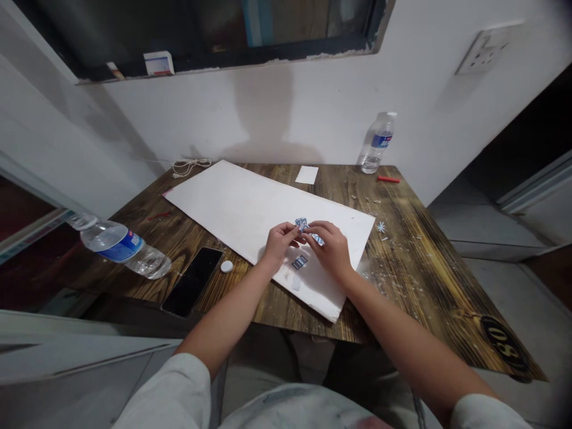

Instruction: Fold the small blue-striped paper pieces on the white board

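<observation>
My left hand [279, 241] and my right hand [331, 249] meet over a large white board [232, 205] lying on the wooden table [411, 262]. Both pinch a small blue-and-white paper piece [302, 224] between their fingertips. Part of it shows blue stripes under my right fingers. Another small blue-striped piece [300, 262] lies flat on the board just below my hands. A tiny white scrap [296, 283] rests near the board's front edge.
A water bottle [120, 247] lies on its side at the left, beside a black phone [192, 289] and a white cap [227, 266]. An upright bottle [378, 143], a red stick [388, 179], a white paper square [307, 174] and paper scraps [388, 256] are on the right.
</observation>
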### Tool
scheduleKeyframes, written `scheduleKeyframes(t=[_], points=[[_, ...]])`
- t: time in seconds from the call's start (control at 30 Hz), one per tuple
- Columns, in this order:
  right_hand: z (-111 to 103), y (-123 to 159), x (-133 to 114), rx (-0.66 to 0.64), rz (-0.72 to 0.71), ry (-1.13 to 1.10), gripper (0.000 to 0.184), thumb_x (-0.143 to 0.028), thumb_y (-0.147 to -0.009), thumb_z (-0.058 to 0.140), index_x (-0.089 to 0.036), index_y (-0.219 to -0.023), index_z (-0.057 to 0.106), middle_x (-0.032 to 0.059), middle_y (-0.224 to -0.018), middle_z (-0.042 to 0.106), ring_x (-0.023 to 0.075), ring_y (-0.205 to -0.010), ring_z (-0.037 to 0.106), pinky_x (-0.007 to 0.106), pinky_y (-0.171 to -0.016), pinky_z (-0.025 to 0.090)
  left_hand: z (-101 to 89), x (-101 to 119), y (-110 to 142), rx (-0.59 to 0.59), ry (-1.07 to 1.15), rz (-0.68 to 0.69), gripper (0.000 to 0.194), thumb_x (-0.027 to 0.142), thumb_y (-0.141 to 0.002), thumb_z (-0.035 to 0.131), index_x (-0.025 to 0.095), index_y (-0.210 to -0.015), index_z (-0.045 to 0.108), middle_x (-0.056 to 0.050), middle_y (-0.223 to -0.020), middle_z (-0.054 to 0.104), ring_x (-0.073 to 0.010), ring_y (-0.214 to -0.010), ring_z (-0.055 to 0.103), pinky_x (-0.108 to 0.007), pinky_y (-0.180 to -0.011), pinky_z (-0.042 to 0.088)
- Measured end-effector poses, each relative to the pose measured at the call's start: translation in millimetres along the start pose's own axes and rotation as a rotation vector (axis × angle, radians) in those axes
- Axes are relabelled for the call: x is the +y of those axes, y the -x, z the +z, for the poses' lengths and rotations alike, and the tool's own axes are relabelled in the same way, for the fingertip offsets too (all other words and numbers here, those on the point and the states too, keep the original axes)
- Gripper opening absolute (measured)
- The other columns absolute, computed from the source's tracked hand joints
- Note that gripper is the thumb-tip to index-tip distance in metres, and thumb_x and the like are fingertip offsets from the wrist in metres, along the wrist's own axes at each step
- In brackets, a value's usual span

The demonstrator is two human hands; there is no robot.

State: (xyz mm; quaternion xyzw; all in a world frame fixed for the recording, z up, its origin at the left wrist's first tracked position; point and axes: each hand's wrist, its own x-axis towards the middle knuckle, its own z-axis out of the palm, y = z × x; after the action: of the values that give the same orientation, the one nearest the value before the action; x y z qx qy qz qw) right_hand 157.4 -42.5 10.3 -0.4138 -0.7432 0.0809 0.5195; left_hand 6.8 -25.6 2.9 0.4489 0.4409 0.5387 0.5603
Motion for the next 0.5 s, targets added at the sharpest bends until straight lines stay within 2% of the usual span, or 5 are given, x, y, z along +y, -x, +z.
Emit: scheduleKeyframes(t=[0.17,0.4,0.5], points=[[-2.8,-2.4,0.4,-0.033,0.094,-0.163,0.014,-0.028,-0.090,0.059,-0.024,-0.093,0.072,0.0060,-0.089,0.069,0.0191,-0.081,0.064,0.034,-0.073,0.051,0.4,2.2,-0.2,0.002,0.029,-0.022,0.039,0.047,-0.062,0.079,0.016,-0.069,0.056,0.001,-0.061,0.063,-0.0119,-0.056,0.064,-0.020,-0.049,0.040],[-6.3,-3.5,-1.2,0.101,0.272,-0.149,0.013,-0.032,-0.084,0.064,-0.022,-0.087,0.071,0.0049,-0.083,0.070,0.0195,-0.076,0.064,0.030,-0.059,0.048,3.2,2.9,0.6,-0.023,-0.027,-0.027,0.042,0.050,-0.062,0.078,0.016,-0.071,0.054,0.002,-0.062,0.061,-0.0130,-0.059,0.065,-0.020,-0.050,0.041],[-6.2,-2.9,-0.2,0.150,0.341,-0.171,0.021,-0.038,-0.083,0.065,-0.021,-0.093,0.070,0.0045,-0.080,0.070,0.0196,-0.073,0.064,0.032,-0.064,0.049,3.6,2.8,1.0,-0.018,-0.027,-0.026,0.042,0.049,-0.062,0.079,0.017,-0.070,0.054,0.002,-0.063,0.061,-0.0123,-0.058,0.064,-0.020,-0.050,0.041]])
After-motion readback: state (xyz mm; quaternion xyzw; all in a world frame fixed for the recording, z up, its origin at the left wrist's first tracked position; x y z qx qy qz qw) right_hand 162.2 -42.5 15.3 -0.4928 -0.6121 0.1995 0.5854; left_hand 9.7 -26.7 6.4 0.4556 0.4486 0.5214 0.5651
